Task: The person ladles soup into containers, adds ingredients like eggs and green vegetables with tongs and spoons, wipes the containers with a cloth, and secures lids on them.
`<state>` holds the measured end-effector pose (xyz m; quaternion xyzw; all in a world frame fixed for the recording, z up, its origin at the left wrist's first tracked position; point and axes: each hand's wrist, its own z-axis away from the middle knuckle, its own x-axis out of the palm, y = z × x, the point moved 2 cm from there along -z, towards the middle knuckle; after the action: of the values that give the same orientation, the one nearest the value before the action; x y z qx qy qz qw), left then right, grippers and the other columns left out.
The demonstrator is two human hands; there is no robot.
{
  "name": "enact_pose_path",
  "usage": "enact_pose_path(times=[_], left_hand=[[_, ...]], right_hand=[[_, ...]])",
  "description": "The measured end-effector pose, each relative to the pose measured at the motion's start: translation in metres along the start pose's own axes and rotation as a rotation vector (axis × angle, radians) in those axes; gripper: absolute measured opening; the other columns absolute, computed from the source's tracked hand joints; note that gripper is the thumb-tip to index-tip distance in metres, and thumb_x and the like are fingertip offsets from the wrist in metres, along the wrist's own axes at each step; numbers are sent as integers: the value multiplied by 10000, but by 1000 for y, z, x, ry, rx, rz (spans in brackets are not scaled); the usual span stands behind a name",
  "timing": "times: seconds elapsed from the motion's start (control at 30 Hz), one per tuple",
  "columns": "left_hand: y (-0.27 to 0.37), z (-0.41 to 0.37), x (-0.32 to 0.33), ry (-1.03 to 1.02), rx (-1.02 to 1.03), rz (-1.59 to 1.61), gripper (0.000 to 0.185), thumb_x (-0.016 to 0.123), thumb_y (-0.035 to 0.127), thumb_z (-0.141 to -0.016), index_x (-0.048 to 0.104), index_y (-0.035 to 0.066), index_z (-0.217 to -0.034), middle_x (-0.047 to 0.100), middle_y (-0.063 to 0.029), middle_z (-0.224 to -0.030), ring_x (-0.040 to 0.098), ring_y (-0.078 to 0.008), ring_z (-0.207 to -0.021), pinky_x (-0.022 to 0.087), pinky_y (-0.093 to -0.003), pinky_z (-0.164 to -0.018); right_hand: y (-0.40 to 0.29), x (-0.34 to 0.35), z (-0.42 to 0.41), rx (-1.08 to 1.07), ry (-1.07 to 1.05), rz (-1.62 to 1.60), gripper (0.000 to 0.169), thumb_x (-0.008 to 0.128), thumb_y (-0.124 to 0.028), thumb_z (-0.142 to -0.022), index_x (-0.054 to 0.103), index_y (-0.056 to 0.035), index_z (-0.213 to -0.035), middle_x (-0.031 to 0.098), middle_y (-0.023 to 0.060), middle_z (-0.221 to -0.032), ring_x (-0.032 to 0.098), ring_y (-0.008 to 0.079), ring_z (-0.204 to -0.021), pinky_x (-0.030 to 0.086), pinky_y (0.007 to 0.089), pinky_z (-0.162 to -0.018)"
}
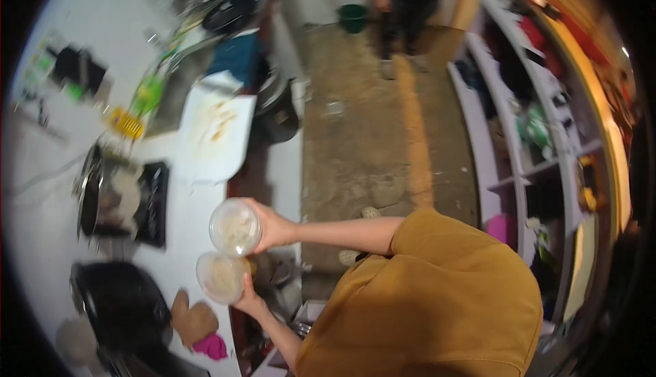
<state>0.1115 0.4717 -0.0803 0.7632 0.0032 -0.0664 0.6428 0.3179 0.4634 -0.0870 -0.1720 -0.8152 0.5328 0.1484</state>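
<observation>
My right hand (274,227) grips a round clear plastic container (236,227) with pale, chunky food inside. Just below it in the picture, my left hand (250,299) holds a second round translucent container (221,278) whose contents look beige. The two containers are side by side at the front edge of the white counter (197,254), their rims touching or nearly so. Whether either has a lid on is hard to tell. Blur hides what exactly the food is.
On the counter are a stained white cutting board (218,131), a shiny metal pot (115,197) by a black cooktop (154,205), a black appliance (123,305) and a brown oven mitt (195,320). A sink (179,87) lies beyond. A person (410,13) stands on the floor near a green bucket (352,17). Shelves (523,167) line the right.
</observation>
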Motion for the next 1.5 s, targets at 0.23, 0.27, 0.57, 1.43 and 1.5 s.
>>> enact_pose_path(times=[0.23,0.27,0.57,1.43,1.5], left_hand=[[29,90,145,-471,101,99,747,799,10,-657,422,-36,-1300,505,-132,-1263,505,-227,-1131,418,-384,-977],[26,96,171,-551,199,-4,922,838,56,-611,324,6,-1374,441,-129,-1330,469,-235,-1180,392,-388,-1003],[158,268,513,-1202,245,383,976,864,179,-590,292,45,-1370,424,-125,-1322,435,-252,-1218,383,-390,-1026],[418,759,1161,-2015,610,571,1392,891,509,-396,111,5,-1433,351,-300,-1341,384,-423,-1210,328,-449,-1037],[423,731,1198,-1703,614,1109,1379,881,527,-406,119,14,-1435,339,-294,-1356,389,-429,-1193,317,-458,-1036]], right_hand=[[-71,-201,120,67,329,82,1010,875,-214,-500,330,-65,-1337,509,125,-1238,492,239,-1170,390,370,-1005],[-81,-232,138,65,391,77,1009,875,-211,-502,329,-67,-1339,507,125,-1244,490,238,-1175,387,368,-1009],[-235,-532,281,-9,938,383,1046,913,-216,-490,325,-39,-1337,502,106,-1274,482,209,-1192,379,383,-1033],[-446,-1073,440,-310,1898,912,742,776,-70,-722,324,16,-1304,495,186,-1253,535,295,-1101,478,428,-942],[-445,-1083,390,-352,1823,897,757,775,-73,-724,301,25,-1306,486,195,-1251,535,299,-1096,490,441,-931]])
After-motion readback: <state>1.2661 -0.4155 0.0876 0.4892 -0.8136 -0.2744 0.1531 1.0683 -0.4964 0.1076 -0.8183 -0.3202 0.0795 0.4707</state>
